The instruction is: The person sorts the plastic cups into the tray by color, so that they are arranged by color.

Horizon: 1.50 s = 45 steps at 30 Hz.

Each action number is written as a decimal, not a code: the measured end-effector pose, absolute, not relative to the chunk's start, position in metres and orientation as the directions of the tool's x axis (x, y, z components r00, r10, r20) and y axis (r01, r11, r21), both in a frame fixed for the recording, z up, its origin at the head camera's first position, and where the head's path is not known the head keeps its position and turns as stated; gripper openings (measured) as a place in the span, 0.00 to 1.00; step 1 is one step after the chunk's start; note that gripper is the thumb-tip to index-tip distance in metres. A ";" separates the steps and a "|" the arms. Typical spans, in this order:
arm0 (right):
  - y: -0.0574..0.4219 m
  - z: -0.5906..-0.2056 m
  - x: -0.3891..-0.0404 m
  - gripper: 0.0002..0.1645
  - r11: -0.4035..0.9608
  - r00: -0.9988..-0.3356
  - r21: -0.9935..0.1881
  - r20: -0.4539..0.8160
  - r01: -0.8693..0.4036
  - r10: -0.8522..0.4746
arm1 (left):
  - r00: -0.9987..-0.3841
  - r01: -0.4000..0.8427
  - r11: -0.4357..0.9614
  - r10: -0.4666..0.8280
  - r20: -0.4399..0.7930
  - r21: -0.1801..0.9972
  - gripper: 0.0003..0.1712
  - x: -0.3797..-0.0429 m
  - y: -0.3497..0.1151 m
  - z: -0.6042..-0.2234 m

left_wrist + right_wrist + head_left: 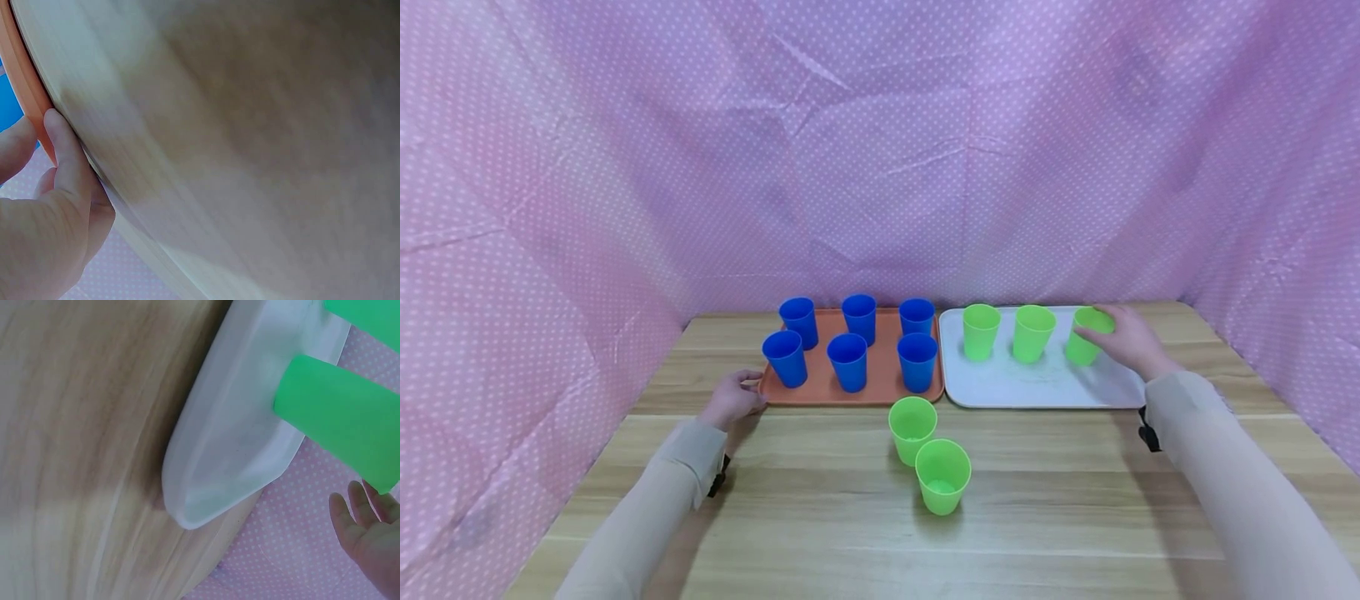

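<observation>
At the left end of the orange tray (880,398), my left hand (733,398) pinches the rim between thumb and fingers. The left wrist view shows the thumb over the orange edge and the index finger (65,147) along its outer side. On the white tray (1045,395), three green cups stand upright in a row. My right hand (1131,340) holds the rightmost green cup (1081,348) near its rim, thumb across the front. In the right wrist view several fingers (360,503) spread beside that cup's rim; the thumb is hidden.
Several upright blue cups (847,367) stand in two rows on the orange tray. Two more green cups, one farther back (910,442) and one nearer (942,492), stand close together on the wooden table (1037,517). Behind the trays hangs a pink dotted cloth (880,183).
</observation>
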State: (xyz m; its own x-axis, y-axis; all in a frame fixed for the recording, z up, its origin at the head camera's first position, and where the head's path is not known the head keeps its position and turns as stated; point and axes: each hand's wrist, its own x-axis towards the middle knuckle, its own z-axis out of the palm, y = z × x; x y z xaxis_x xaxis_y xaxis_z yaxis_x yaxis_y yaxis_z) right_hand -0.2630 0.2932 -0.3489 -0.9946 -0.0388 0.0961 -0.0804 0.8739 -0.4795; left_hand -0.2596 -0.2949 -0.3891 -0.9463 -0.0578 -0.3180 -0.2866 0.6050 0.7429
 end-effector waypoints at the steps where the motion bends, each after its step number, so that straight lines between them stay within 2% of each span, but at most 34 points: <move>1: 0.294 -0.349 -0.263 0.44 0.872 -0.995 -0.482 0.097 -0.082 -0.040 | -0.946 -0.289 0.606 -0.061 -0.318 0.741 0.31 -0.258 -0.294 -0.389; 7: 0.296 -0.348 -0.259 0.43 0.868 -0.992 -0.486 0.114 -0.104 -0.055 | -0.943 -0.304 0.598 -0.076 -0.325 0.742 0.30 -0.252 -0.291 -0.390; 23: 0.285 -0.334 -0.244 0.31 0.878 -0.938 -0.407 0.326 -0.254 -0.120 | -0.946 -0.301 0.601 -0.091 -0.311 0.741 0.30 -0.239 -0.286 -0.389; 34: 0.248 -0.324 -0.226 0.32 0.843 -0.910 -0.394 0.341 -0.365 -0.235 | -0.942 -0.315 0.589 -0.099 -0.320 0.744 0.30 -0.235 -0.286 -0.392; 42: 0.218 -0.328 -0.216 0.28 0.770 -0.819 -0.357 0.452 -0.529 -0.353 | -0.950 -0.293 0.599 -0.092 -0.300 0.745 0.30 -0.234 -0.285 -0.391; 45: 0.208 -0.328 -0.212 0.29 0.751 -0.810 -0.364 0.447 -0.552 -0.379 | -0.949 -0.292 0.603 -0.091 -0.300 0.742 0.29 -0.233 -0.285 -0.391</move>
State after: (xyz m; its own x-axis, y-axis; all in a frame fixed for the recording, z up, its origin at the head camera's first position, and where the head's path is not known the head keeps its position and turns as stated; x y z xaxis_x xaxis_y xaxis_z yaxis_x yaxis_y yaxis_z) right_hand -0.2118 0.2083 -0.3278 -0.8103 -0.3790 0.4470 -0.5517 0.7505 -0.3637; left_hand -0.2330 -0.2846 -0.3909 -0.9495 -0.0909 -0.3003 -0.2924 0.6034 0.7419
